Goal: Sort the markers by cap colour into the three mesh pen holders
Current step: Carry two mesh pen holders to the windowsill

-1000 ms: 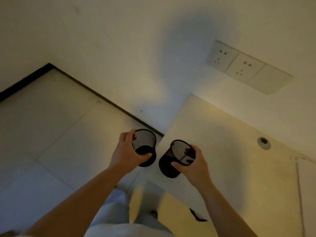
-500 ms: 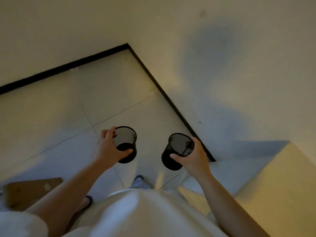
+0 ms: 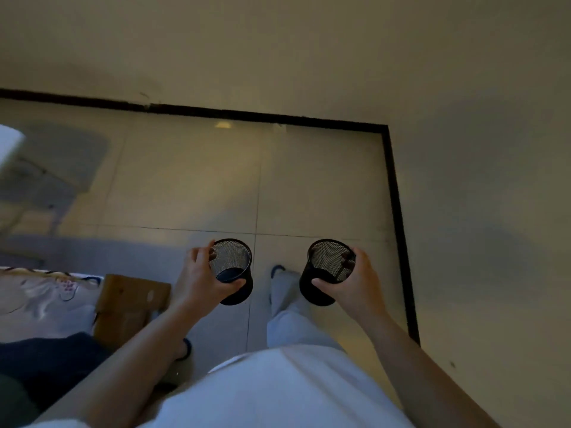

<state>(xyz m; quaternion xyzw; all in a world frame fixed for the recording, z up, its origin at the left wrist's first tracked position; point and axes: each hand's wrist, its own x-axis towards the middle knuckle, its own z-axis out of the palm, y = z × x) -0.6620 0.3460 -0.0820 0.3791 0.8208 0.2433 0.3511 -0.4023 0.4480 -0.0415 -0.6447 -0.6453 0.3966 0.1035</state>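
From my seat I saw the left hand (image 3: 200,282) wrapped around a black mesh pen holder (image 3: 234,270), thumb across its near wall and fingers curled over the far rim, gripping it in the air above the tiled floor (image 3: 185,180). The right hand (image 3: 352,282) clutched a second mesh pen holder (image 3: 324,273) the same way, thumb on the near side, fingers hooked at the rim. Both holders were tilted with their open mouths toward the camera, well apart from each other, level with one another. Through the right holder's mesh I made out something dark and thin inside; I could not tell what it was. A grey trouser leg (image 3: 290,307) stood between the two holders, below them. To the left lay a brown cardboard box (image 3: 129,304) beside a patterned cloth (image 3: 46,298). A black skirting strip (image 3: 247,114) ran along the wall's foot.
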